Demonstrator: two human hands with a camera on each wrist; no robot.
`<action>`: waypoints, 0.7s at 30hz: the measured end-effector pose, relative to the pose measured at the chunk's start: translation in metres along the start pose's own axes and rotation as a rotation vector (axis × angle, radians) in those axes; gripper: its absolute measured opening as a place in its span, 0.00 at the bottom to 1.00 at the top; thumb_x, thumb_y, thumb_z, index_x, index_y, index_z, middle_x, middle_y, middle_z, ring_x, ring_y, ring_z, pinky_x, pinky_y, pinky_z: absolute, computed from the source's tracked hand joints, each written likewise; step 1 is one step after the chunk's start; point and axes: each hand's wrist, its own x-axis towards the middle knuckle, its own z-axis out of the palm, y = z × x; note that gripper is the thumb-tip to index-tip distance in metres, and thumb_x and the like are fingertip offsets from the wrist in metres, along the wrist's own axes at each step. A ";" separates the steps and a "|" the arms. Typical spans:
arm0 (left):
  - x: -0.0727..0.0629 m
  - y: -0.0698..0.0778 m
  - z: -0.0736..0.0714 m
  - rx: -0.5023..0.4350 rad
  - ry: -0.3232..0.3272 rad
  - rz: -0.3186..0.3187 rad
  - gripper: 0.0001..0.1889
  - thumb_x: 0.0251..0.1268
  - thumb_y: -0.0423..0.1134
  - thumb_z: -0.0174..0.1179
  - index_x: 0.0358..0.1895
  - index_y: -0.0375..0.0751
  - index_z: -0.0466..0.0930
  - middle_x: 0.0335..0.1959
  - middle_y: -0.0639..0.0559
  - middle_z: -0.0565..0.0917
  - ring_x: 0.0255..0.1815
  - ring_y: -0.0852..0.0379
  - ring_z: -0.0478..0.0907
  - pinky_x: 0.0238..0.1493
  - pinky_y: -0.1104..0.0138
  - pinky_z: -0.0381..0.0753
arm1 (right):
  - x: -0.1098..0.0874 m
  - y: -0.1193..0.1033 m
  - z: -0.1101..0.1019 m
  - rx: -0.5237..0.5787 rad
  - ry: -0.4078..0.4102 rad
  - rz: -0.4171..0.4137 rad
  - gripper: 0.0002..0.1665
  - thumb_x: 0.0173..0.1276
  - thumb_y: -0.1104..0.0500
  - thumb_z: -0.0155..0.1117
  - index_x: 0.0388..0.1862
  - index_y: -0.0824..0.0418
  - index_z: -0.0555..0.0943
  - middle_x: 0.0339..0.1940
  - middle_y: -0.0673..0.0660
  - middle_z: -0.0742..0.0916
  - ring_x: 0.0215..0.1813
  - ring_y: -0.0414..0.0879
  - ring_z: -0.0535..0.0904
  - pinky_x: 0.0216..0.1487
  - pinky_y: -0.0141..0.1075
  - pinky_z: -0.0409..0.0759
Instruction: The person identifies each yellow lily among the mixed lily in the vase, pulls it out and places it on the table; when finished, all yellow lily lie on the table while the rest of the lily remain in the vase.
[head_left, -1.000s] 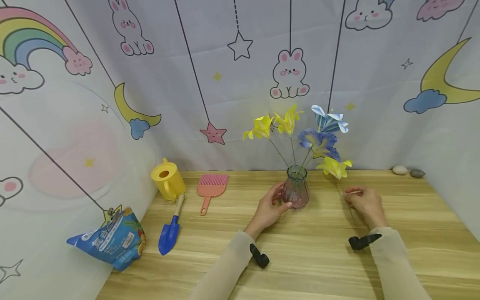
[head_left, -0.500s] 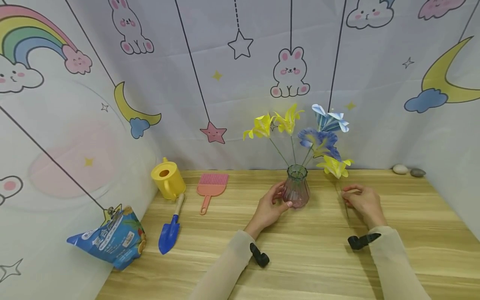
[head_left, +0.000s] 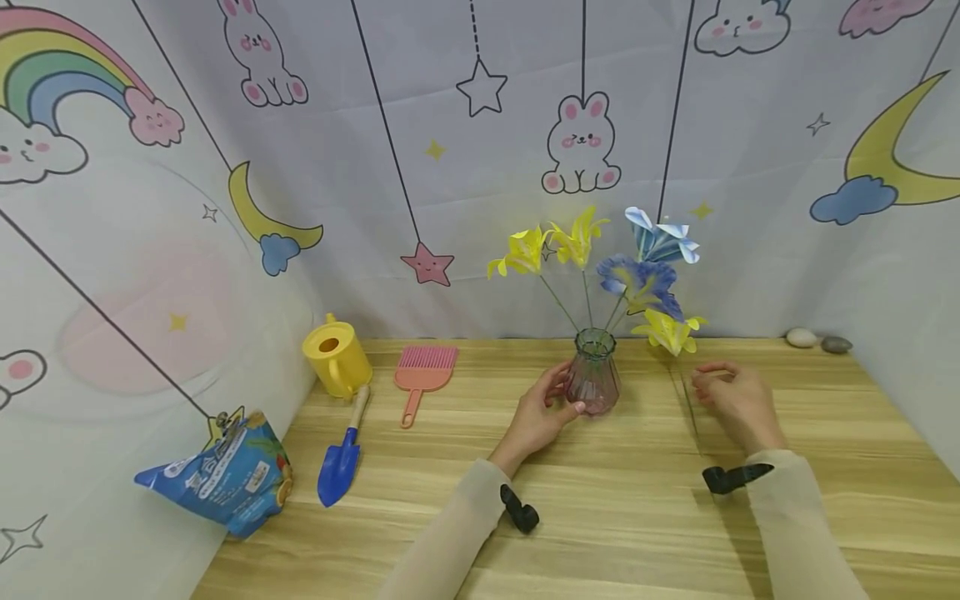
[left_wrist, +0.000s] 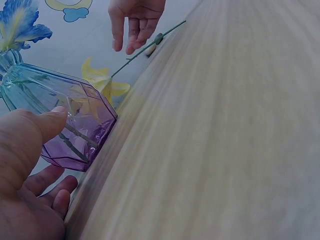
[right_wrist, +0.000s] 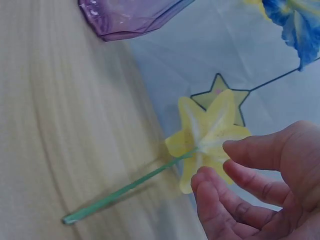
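My left hand (head_left: 536, 421) holds the glass vase (head_left: 592, 387) low on its side, the thumb in front and fingers round the far side. The vase, bluish above and purple below, stands upright with yellow lilies (head_left: 574, 237), a blue-purple flower (head_left: 641, 283) and a light blue flower (head_left: 662, 237) in it. To its right a single yellow lily (right_wrist: 207, 132) has its head by the wall and its green stem (right_wrist: 130, 186) down along the table. Beside that stem, my right hand (head_left: 738, 407) hovers with thumb and fingers apart, nothing between them.
At the left stand a yellow watering can (head_left: 337, 358) and a blue bag (head_left: 232, 483). A blue trowel (head_left: 340, 471) and a coral dustpan-like scoop with comb teeth (head_left: 424, 375) lie nearby. Two pebbles (head_left: 801, 337) sit at the back right, below the printed wall cloth (head_left: 495, 183).
My right hand has let go of the single yellow lily's stem and drawn slightly right, its fingers parting. The left hand and vase have stayed in place.
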 end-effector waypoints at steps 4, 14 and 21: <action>-0.001 0.000 0.000 0.004 0.002 0.000 0.37 0.76 0.45 0.69 0.83 0.64 0.64 0.78 0.45 0.78 0.74 0.43 0.80 0.75 0.46 0.78 | -0.002 -0.008 -0.010 0.016 0.022 -0.007 0.31 0.82 0.44 0.62 0.70 0.66 0.78 0.37 0.41 0.91 0.37 0.33 0.87 0.40 0.31 0.87; 0.001 0.001 0.000 -0.006 0.011 -0.024 0.37 0.74 0.46 0.71 0.82 0.68 0.66 0.76 0.50 0.79 0.75 0.51 0.78 0.75 0.52 0.77 | -0.023 -0.039 -0.033 0.176 0.170 -0.129 0.08 0.80 0.50 0.66 0.53 0.49 0.82 0.30 0.25 0.85 0.34 0.26 0.84 0.37 0.21 0.84; 0.001 0.000 0.000 -0.026 0.039 -0.021 0.37 0.70 0.45 0.74 0.79 0.68 0.70 0.73 0.49 0.82 0.70 0.48 0.82 0.72 0.51 0.79 | -0.043 -0.068 -0.044 0.253 0.289 -0.235 0.07 0.78 0.55 0.69 0.50 0.44 0.84 0.30 0.27 0.88 0.31 0.25 0.85 0.37 0.18 0.82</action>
